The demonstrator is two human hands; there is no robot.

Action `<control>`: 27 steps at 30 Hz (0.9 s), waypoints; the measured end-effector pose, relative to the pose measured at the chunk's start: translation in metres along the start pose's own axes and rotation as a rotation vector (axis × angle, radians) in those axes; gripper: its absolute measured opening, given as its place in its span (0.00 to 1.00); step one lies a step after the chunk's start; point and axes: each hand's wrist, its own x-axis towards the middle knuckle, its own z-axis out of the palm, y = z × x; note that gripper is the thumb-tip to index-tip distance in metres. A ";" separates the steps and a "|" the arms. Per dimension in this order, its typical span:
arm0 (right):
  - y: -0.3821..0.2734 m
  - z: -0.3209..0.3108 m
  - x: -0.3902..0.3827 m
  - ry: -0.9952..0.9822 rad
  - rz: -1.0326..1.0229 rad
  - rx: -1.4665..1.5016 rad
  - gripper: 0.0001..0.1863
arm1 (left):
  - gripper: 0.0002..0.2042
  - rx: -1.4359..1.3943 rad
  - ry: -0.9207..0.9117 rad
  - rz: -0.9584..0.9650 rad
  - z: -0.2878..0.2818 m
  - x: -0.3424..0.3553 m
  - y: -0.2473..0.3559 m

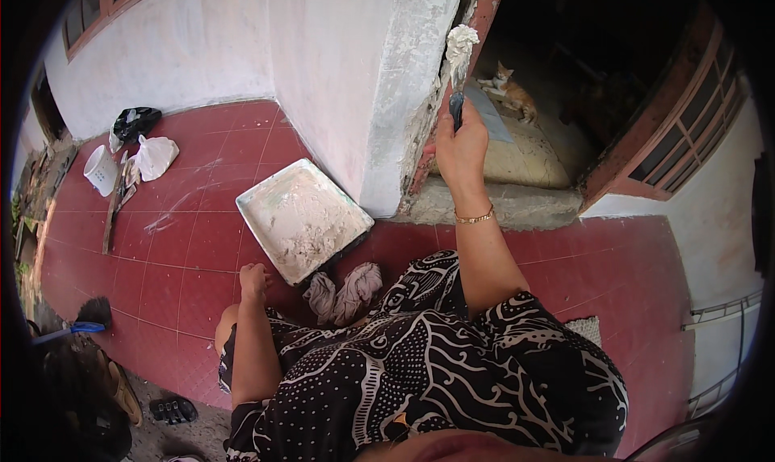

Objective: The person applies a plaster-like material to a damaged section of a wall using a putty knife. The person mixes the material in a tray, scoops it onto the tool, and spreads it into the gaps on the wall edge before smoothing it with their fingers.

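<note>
My right hand (466, 149) is closed round the dark handle of a putty knife (457, 107), raised beside the door opening. A thick lump of whitish plaster (462, 46) covers its blade, next to the rough, broken wall edge (432, 98) along the reddish door frame (486, 14). My left hand (255, 279) is near my knee with its fingers curled in and nothing seen in them. Between that hand and the wall, a square white tray (249, 199) on the floor holds wet, lumpy plaster (303, 220). Crumpled cloths (347, 294) lie at the tray's near corner.
An orange and white cat (517, 94) lies inside the dark doorway, beyond a rough concrete sill (500, 205). On the red tiled floor (194, 244), to the left, are a white bucket (100, 171), plastic bags (155, 157) and a wood strip (111, 212). A broom (93, 317) and sandals (173, 411) lie lower left.
</note>
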 end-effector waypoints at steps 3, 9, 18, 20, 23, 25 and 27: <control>0.010 0.002 0.008 0.035 -0.135 -0.150 0.15 | 0.03 0.003 0.004 0.000 0.005 -0.004 0.006; 0.021 0.020 0.015 0.144 -0.339 -0.343 0.14 | 0.02 -0.003 -0.011 -0.010 0.003 -0.002 0.004; 0.022 0.027 0.012 0.191 -0.355 -0.455 0.21 | 0.01 -0.047 -0.043 -0.012 0.004 0.000 0.002; 0.032 0.028 0.012 0.215 -0.402 -0.471 0.22 | 0.01 -0.034 -0.049 -0.016 0.005 0.000 0.002; 0.032 0.029 0.007 0.174 -0.367 -0.432 0.23 | 0.01 -0.044 -0.082 -0.021 0.004 0.001 0.001; 0.033 0.029 0.005 0.114 -0.284 -0.378 0.23 | 0.01 -0.028 -0.083 -0.019 0.005 0.000 0.002; 0.037 0.028 0.005 0.124 -0.289 -0.384 0.23 | 0.00 -0.016 -0.085 -0.017 0.007 -0.002 0.002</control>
